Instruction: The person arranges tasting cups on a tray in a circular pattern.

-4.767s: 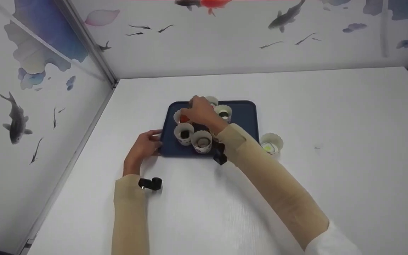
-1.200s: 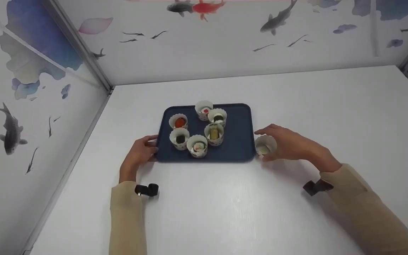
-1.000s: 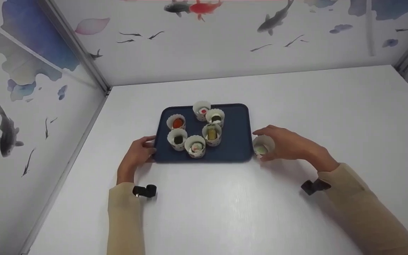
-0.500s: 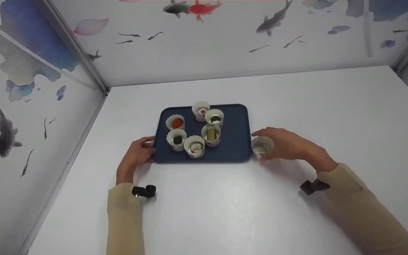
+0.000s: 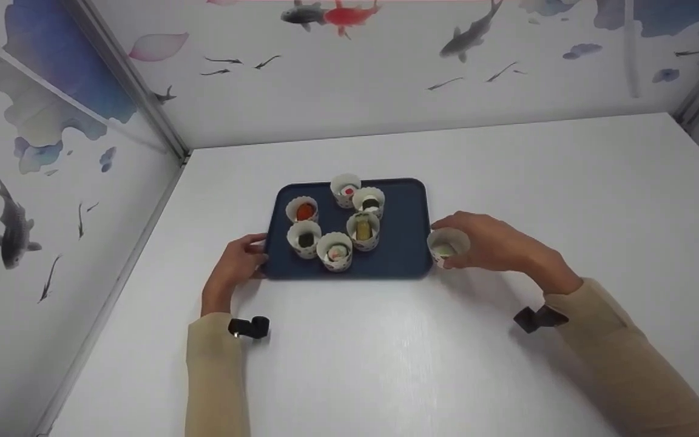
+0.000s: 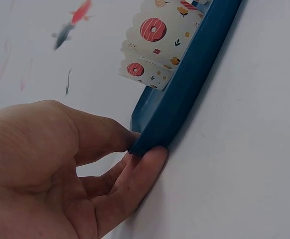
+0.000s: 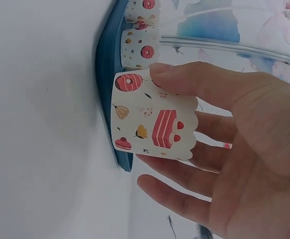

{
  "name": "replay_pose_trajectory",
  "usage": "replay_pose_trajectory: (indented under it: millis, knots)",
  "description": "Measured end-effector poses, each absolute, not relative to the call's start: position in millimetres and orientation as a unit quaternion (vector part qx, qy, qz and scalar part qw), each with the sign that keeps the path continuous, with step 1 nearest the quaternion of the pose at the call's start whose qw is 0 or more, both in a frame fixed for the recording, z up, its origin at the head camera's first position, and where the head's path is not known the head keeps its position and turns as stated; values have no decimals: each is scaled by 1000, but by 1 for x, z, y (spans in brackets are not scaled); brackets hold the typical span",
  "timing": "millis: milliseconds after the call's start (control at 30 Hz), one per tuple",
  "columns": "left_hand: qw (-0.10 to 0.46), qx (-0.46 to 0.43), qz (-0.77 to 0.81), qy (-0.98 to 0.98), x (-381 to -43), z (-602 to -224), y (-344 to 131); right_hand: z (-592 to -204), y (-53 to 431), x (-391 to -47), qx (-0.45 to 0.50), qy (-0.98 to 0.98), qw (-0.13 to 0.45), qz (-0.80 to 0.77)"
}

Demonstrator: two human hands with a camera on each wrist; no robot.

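In the head view my right hand grips a paper cup with a pale green piece inside, right at the tray's right edge. The right wrist view shows thumb and fingers around this scalloped cup, printed with cake and donuts. My left hand pinches the left rim of the dark blue tray. Close up in the left wrist view, fingers lie above and below the tray's edge. Several similar paper cups with small sushi pieces stand on the tray, among them an orange-red one and a yellow one.
The tray lies on a white table. Cups fill its left and middle parts, including one with a red-dotted piece at the back. Its right part is bare. White panels with painted fish border the table behind and at left.
Earlier my right hand was over the cups on the tray; it then went right to the cup beside it. That cup has since shifted slightly left and up. My left hand stays at the rim.
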State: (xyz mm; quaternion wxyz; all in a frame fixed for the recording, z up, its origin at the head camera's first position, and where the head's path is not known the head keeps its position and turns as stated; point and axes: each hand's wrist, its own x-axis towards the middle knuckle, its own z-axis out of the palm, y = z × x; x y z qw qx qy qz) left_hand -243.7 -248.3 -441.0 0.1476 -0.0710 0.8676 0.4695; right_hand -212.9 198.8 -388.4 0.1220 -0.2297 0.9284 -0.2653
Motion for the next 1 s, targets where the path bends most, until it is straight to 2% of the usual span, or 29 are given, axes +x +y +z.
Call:
replay_pose_trajectory:
  millis: [367,600,833,1000]
  knots:
    - [155,-72,472,865,-243,-445,-247,-379,173,-216,-262,926,104,-250]
    - [151,-69,478,863,-244,-447,-245,-374,149,-226,-312,923,69,-215]
    - [153,-65,473,865,-243,-442,-246,-365,127,-242,-337,906,70,-245]
    - [151,-63,475,865,-244,-439,-246,-359,109,-246,-351,897,51,-264]
